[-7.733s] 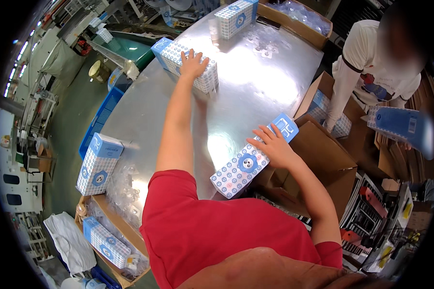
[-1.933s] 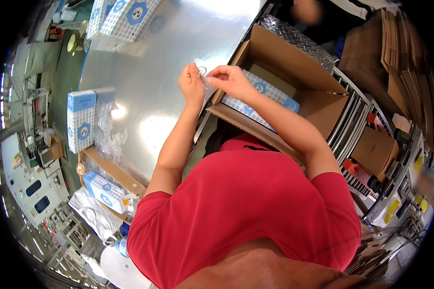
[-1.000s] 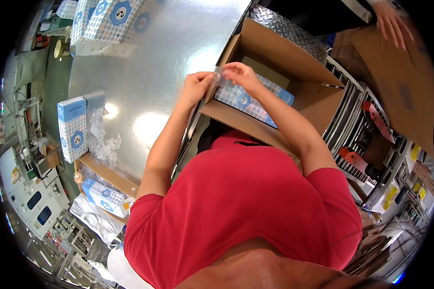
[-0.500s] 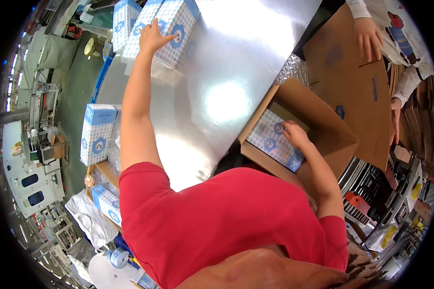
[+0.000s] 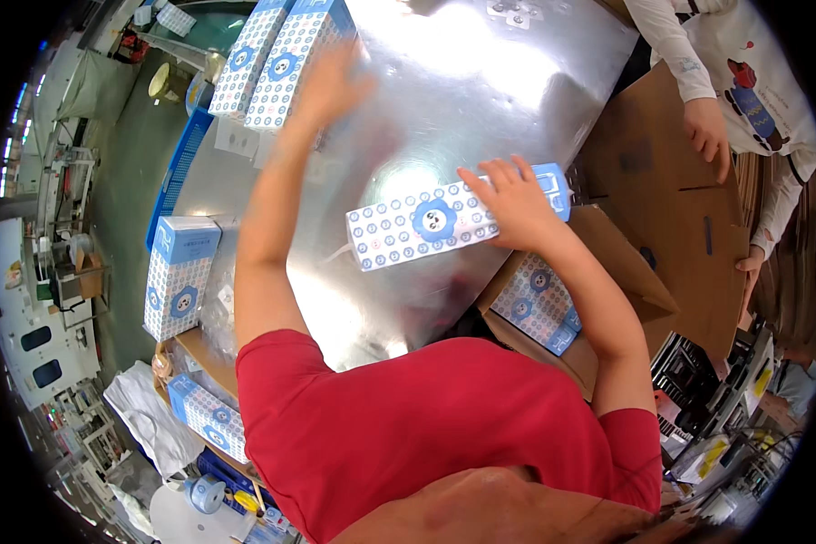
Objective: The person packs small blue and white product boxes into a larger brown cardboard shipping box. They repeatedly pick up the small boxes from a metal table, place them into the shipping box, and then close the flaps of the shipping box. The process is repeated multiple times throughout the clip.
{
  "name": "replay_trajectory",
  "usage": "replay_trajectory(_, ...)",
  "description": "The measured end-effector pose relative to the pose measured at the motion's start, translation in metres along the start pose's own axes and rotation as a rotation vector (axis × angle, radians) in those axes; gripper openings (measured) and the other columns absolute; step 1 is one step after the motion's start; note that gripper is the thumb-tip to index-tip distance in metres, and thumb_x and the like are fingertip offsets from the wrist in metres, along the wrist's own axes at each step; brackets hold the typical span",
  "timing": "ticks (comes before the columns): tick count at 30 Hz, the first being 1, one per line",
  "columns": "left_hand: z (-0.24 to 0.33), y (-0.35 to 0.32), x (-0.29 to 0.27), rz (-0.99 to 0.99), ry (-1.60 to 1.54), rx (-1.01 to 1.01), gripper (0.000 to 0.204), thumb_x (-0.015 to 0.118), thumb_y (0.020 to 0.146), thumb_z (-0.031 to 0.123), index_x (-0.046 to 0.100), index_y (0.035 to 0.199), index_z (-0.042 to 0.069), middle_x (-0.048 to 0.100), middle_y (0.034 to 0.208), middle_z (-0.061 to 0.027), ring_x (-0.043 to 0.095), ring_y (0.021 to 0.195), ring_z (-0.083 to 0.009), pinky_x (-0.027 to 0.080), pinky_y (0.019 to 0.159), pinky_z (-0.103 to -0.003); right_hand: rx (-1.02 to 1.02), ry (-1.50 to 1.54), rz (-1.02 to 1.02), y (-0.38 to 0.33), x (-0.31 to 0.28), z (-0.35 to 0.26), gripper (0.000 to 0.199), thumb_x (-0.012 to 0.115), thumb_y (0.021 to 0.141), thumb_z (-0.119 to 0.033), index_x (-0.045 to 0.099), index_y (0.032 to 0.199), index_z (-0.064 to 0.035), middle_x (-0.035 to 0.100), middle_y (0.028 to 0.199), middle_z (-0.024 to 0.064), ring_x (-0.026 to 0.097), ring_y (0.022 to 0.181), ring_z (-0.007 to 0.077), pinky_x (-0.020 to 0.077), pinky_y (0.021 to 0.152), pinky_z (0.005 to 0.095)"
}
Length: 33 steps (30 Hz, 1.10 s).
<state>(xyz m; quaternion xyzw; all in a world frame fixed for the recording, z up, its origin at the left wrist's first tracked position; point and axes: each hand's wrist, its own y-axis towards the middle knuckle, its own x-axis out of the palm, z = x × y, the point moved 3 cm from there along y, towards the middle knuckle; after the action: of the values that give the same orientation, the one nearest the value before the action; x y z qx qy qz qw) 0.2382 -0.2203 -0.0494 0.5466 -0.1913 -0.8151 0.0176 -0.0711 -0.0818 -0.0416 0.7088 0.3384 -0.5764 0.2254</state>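
My right hand [image 5: 515, 207] is closed over the right end of a long white-and-blue patterned pack [image 5: 408, 224]. The pack lies nearly level above the metal table, with a thin clear strip trailing from its left end. My left hand [image 5: 334, 86] is raised at the far left of the table, close to two similar packs [image 5: 286, 72] standing side by side. Motion smears its fingers. Below my right forearm, an open cardboard carton [image 5: 598, 231] contains another patterned pack [image 5: 535, 304].
Another person's hand [image 5: 707, 136] rests by a large cardboard flap [image 5: 689, 218] on the right. A blue basket [image 5: 174, 181] borders the shiny metal table [image 5: 462, 100]. A patterned pack [image 5: 179, 276] stands left of my arm, above a box holding another pack [image 5: 207, 412].
My right hand has left the carton and now grips a pack over the table. My left hand has come off the far packs and moved right. Two packs stand there instead of three.
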Motion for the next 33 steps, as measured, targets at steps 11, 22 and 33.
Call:
replay_trajectory(11, 0.062, -0.094, -0.028, -0.737, -0.154, 0.089, 0.091, 0.075, 0.062, 0.03, 0.034, 0.142, 0.024, 0.051, 0.117, -0.0234, 0.052, 0.108, -0.0388, 0.042, 0.091, -0.042, -0.137, 0.023, -0.005, 0.003, 0.003, -0.009, 0.074, 0.074, 0.06, -0.017, 0.044, 0.127, -0.0097, 0.051, 0.112, 0.0114, 0.047, 0.111, 0.026, 0.0307, 0.095, 0.0422)
replay_trajectory(22, 0.172, -0.104, -0.012, -0.155, 0.085, 0.313, 0.09, 0.073, 0.062, 0.015, 0.031, 0.141, 0.016, 0.048, 0.121, -0.0213, 0.047, 0.109, -0.0383, 0.039, 0.09, -0.046, -0.092, -0.081, 0.4, -0.173, -0.068, -0.046, 0.061, 0.067, 0.059, -0.008, 0.051, 0.118, -0.0058, 0.054, 0.1, 0.007, 0.051, 0.102, 0.0235, 0.0351, 0.085, 0.0409)
replay_trajectory(33, 0.282, -0.12, -0.009, -0.461, -0.946, 0.176, 0.067, 0.077, 0.064, 0.011, 0.048, 0.123, -0.003, 0.042, 0.129, -0.0184, 0.041, 0.12, -0.027, 0.039, 0.097, -0.041, 0.776, 1.696, 1.901, -0.555, 0.071, 0.018, 0.053, 0.045, 0.091, -0.036, 0.043, 0.13, 0.0007, 0.056, 0.121, 0.0131, 0.056, 0.106, 0.0238, 0.0467, 0.091, 0.0392)
